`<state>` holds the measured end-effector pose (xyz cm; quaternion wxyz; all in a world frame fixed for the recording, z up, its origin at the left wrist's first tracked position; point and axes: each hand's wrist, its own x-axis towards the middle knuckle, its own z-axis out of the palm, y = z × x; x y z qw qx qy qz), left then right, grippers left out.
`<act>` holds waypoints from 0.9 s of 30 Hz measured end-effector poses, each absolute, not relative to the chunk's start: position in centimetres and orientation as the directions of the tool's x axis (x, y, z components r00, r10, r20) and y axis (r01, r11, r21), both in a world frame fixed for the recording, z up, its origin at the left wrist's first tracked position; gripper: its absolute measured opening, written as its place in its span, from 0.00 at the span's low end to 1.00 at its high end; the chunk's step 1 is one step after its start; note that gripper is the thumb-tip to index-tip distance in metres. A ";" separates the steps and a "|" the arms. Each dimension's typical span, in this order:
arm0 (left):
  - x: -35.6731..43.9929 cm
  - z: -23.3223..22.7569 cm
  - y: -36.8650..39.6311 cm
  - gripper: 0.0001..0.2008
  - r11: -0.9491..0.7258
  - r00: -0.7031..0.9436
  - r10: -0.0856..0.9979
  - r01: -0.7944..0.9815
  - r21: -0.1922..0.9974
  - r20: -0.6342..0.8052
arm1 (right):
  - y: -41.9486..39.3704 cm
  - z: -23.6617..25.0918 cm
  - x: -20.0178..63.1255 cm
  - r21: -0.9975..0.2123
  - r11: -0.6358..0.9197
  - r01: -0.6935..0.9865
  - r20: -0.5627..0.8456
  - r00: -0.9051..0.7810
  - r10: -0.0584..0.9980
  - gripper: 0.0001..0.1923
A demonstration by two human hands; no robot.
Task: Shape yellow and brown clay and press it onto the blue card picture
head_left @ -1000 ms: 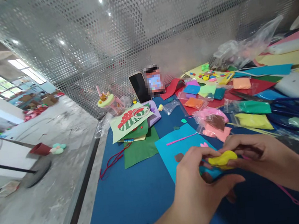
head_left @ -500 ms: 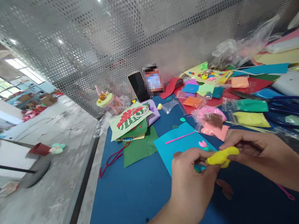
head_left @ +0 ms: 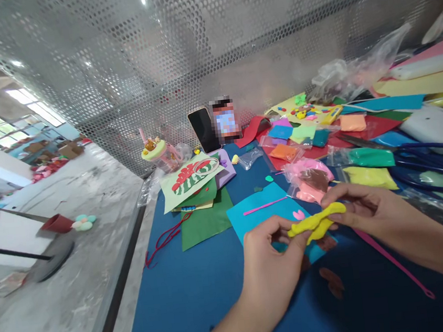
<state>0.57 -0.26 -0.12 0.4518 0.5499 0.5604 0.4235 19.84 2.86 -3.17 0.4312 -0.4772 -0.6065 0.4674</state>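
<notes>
Between my two hands is a lump of yellow modelling clay (head_left: pixel 314 223), drawn out long and folded on itself. My left hand (head_left: pixel 269 261) pinches its left end with thumb and fingers. At the clay's right end, my right hand (head_left: pixel 358 209) grips it the same way. Below them lies a blue paper sheet (head_left: pixel 250 211) bearing a thin pink stick (head_left: pixel 264 206) and a small pink clay piece (head_left: pixel 298 215). A longer pink tool (head_left: pixel 398 265) with a holed end rests under my right forearm. Brown clay pieces (head_left: pixel 332 282) lie on the table near my hands.
Bagged clay in several colours, such as a yellow pack (head_left: pixel 369 178), crowds the right side near blue-handled scissors (head_left: pixel 435 164). At the back stand a phone (head_left: pixel 203 131) and a lidded cup (head_left: pixel 159 154). A watermelon picture (head_left: pixel 191 178) tops papers at left, beside red cord (head_left: pixel 168 238).
The yellow clay has been stretched longer and sits slightly higher and to the left. My hands have moved a little further apart, uncovering more of the pink tool.
</notes>
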 end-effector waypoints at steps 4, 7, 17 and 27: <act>0.1 0.2 0.6 0.02 0.038 -0.018 0.999 0.227 0.973 -0.035 | 1.8 -2.7 19.5 -0.962 0.231 0.144 0.192 -0.246 0.950 0.14; 0.2 0.3 0.8 0.07 0.021 -0.034 0.999 0.217 0.976 -0.014 | 1.3 -2.3 19.2 -0.876 0.444 0.187 0.359 -0.359 0.861 0.10; 2.2 -0.3 -1.8 0.12 0.127 0.190 0.972 0.064 0.990 -0.137 | 1.5 -4.4 19.0 -0.960 0.280 0.005 0.271 -0.239 0.933 0.15; 1.8 -0.1 -1.4 0.08 0.099 0.042 0.993 0.209 0.973 -0.110 | -0.2 -4.0 18.9 -0.875 0.429 0.226 0.324 -0.386 0.864 0.33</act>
